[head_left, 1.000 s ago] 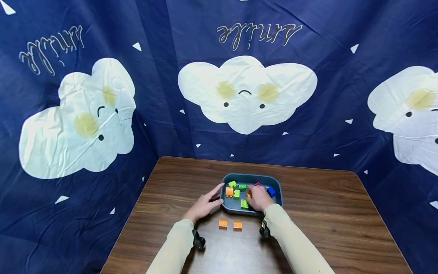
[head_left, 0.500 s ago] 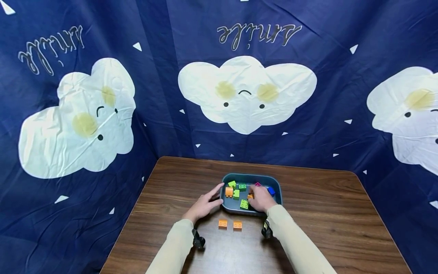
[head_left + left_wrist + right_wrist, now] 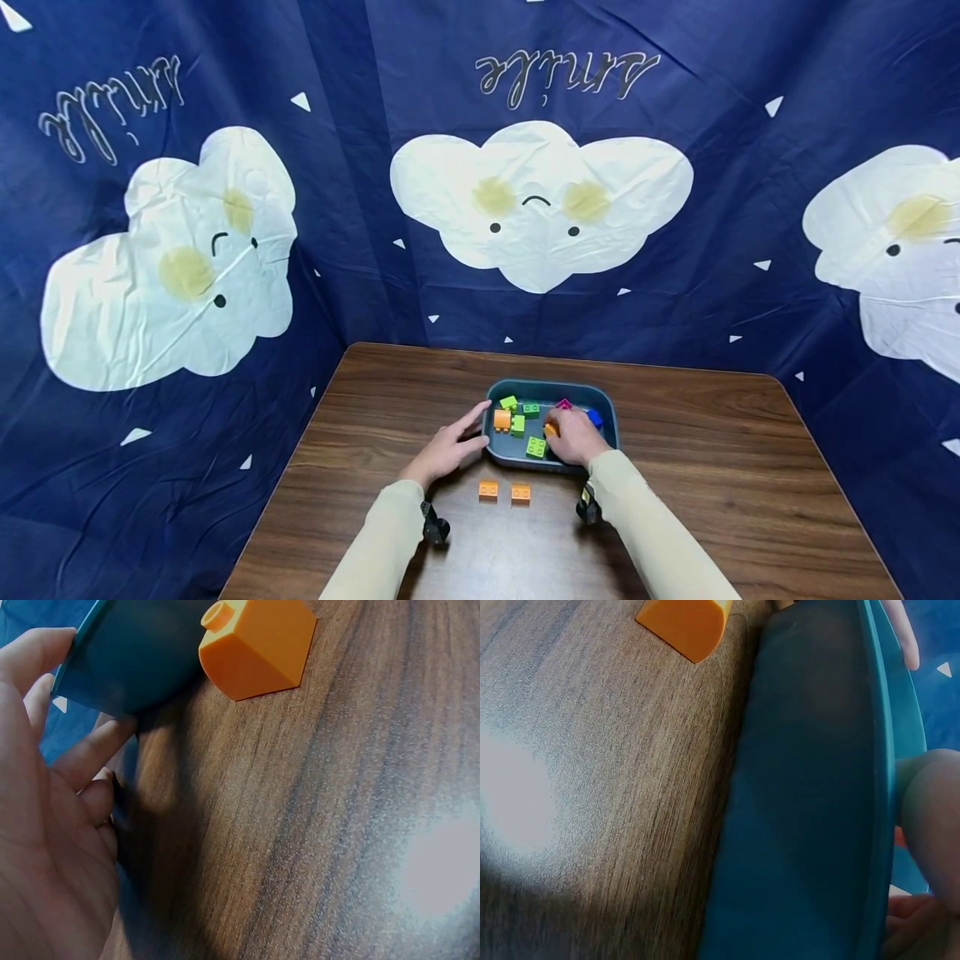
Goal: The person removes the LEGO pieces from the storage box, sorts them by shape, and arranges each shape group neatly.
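A teal tray sits mid-table and holds several bricks: green ones, an orange one, a magenta one and a blue one. My right hand is inside the tray, fingers curled over a small orange brick. My left hand lies flat on the table, straight fingers touching the tray's left wall. In the left wrist view the left hand lies beside the tray. The right wrist view shows the tray's outer wall.
Two orange bricks lie on the brown wooden table just in front of the tray; one orange brick shows close up, and an orange brick too. Blue cloud-print curtains close in the table's far and side edges.
My right hand has shifted slightly to the right inside the tray, and the orange brick under its fingers shows a bit more. The left hand has not moved.
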